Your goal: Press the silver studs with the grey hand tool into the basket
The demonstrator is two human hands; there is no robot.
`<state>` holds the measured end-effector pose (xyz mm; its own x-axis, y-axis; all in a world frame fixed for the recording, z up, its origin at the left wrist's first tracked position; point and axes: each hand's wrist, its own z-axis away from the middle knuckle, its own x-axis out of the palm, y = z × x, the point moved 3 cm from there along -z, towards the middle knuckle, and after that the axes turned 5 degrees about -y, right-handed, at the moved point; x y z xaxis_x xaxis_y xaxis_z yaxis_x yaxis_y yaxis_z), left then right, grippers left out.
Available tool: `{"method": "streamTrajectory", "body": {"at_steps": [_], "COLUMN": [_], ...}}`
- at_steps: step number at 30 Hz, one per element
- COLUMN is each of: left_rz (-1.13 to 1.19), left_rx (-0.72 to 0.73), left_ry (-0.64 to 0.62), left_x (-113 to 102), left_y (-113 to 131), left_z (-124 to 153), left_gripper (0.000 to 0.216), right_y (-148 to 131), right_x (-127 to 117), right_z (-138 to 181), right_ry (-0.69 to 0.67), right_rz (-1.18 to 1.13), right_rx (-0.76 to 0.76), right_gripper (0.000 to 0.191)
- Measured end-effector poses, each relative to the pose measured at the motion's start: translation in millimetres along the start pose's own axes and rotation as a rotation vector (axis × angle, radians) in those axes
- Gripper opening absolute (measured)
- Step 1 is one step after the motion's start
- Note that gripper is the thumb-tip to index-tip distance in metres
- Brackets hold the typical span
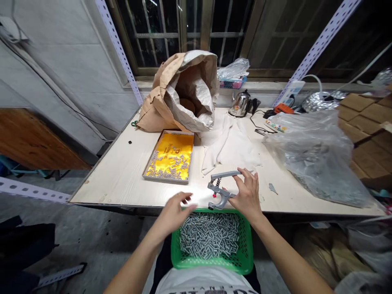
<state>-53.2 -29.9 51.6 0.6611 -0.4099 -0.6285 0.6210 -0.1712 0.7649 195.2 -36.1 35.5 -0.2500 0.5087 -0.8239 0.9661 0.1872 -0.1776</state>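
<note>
My right hand (248, 196) grips the handles of a grey hand press tool (219, 188) held over the table's front edge. My left hand (175, 212) hovers just left of the tool's jaw with its fingers curled together; what they pinch, if anything, is too small to see. Below both hands a green plastic basket (245, 261) on my lap is filled with several small grey metal pieces (208, 237). A shallow yellow-lined box (170, 156) with more loose metal pieces lies on the table to the left.
A light wooden table (122, 171) carries an open brown paper sack (183, 92), a white cloth (229, 143), a metal kettle (240, 103), a clear plastic bag of metal parts (315, 155) and cardboard boxes (364, 118). Barred windows lie behind.
</note>
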Motion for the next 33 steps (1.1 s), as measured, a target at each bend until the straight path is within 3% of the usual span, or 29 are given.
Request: {"method": "streamTrajectory", "body": {"at_steps": [3,4,6,8,13,18,21,23,24,26,29,33], "left_rz": [-0.389,-0.531,-0.707,-0.740,-0.679,-0.609,-0.361,0.115,0.386,0.751,0.918,0.872], "left_rx": [-0.202,-0.271,-0.380,-0.411,-0.456,-0.455,-0.355,-0.226,-0.153,-0.098,-0.153,-0.166], "left_ry": [0.309,0.333,0.252,0.166,0.095,0.167,0.312,0.427,0.438,0.332,0.177,0.114], "left_x": [-44.7,-59.9,-84.7,-100.2,-106.6,-106.6,-91.8,-67.4,-51.0,-14.6,26.6,43.6], "left_y": [-34.9,-46.0,-66.4,-81.3,-102.3,-101.1,-83.2,-66.8,-58.0,-41.0,-24.0,-21.3], "left_z": [-32.4,-43.8,-65.6,-83.4,-107.4,-107.5,-96.1,-83.6,-77.0,-64.9,-51.0,-46.2], "left_gripper": [0.032,0.031,0.032,0.032,0.029,0.020,0.019,0.027,0.036,0.053,0.064,0.072], "right_y": [2.1,2.5,3.2,4.0,6.7,5.4,2.2,-1.2,-3.4,-8.5,-16.4,-23.6], "right_x": [3.6,4.4,5.4,6.2,9.3,11.6,14.1,17.4,19.4,23.3,26.9,26.7], "right_z": [5.3,6.6,8.3,9.4,11.4,7.9,0.6,-5.5,-8.6,-14.2,-19.8,-21.0], "right_ry": [0.001,0.001,-0.002,-0.003,-0.011,-0.023,-0.044,-0.072,-0.088,-0.118,-0.159,-0.201], "right_rz": [-0.015,-0.018,-0.019,-0.020,-0.026,-0.019,-0.001,0.004,0.002,-0.002,0.003,0.003], "right_rx": [-0.002,-0.004,-0.013,-0.019,-0.016,-0.011,0.019,0.036,0.040,0.036,0.003,-0.042], "right_gripper": [0.041,0.041,0.041,0.042,0.041,0.043,0.041,0.043,0.046,0.054,0.061,0.062]}}
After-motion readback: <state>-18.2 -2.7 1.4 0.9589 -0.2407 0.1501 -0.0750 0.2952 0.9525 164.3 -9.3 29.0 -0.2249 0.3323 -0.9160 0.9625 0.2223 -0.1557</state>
